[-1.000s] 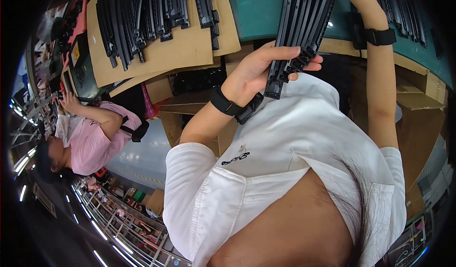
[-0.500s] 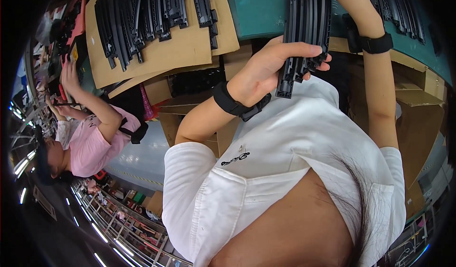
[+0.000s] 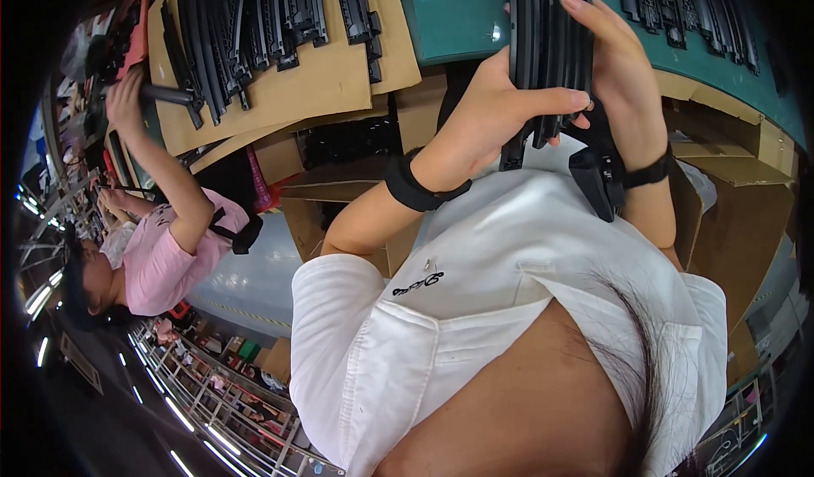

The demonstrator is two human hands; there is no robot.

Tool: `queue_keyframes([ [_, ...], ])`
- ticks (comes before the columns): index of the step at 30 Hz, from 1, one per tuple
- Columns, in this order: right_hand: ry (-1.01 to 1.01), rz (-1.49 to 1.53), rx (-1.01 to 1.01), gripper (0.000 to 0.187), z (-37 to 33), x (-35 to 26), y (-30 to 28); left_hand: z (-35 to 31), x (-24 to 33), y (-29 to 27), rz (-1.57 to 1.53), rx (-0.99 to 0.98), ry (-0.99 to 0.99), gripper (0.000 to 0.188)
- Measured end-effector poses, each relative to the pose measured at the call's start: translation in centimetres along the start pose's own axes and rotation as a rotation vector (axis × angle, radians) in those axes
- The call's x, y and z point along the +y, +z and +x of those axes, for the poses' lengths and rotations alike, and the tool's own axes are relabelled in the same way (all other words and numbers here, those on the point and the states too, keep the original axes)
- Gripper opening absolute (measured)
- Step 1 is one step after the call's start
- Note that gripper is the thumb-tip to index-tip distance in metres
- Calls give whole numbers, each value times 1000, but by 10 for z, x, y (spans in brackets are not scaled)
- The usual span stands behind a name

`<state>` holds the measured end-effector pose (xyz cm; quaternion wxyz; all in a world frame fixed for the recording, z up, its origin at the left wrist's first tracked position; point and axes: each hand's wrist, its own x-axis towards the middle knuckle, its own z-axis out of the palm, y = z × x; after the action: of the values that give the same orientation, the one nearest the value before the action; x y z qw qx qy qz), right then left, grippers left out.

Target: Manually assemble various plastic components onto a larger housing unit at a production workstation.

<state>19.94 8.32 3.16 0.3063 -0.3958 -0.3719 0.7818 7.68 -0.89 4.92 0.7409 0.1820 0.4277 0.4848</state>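
A bundle of long black plastic strips stands lengthwise in front of my chest, gripped from both sides. My left hand wraps its lower part, the thumb laid across the strips and fingertips showing at the far edge. Against the bundle's right side, my right hand closes with its thumb reaching up over the strips; its other fingers are hidden behind. Both wrists wear a black band, and a dark boxy device hangs by the right one.
Rows of similar black strips lie on cardboard at the left; more strips lie on the green table at the right. Open cardboard boxes stand below. A co-worker in pink handles a dark strip at far left.
My right hand has come down from the far table onto the bundle's right side. My left hand keeps its hold. The co-worker's raised hand now has a dark strip beside it.
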Motion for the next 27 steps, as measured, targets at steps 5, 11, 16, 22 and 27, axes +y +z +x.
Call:
queue_keyframes([
  [5,104,145,-19,32,5,-20,28,2,1,-1,172,-19,176,35],
  [11,104,332,-41,15,13,-21,23,0,9,-5,178,-50,128,49],
  [16,26,235,-8,12,24,-28,16,-6,14,-6,198,-78,62,47],
  [22,-125,225,-3,15,28,-22,18,-11,21,-14,342,-74,-28,44],
  [27,-70,245,-73,16,26,-12,17,-3,21,-20,407,-26,-34,37],
])
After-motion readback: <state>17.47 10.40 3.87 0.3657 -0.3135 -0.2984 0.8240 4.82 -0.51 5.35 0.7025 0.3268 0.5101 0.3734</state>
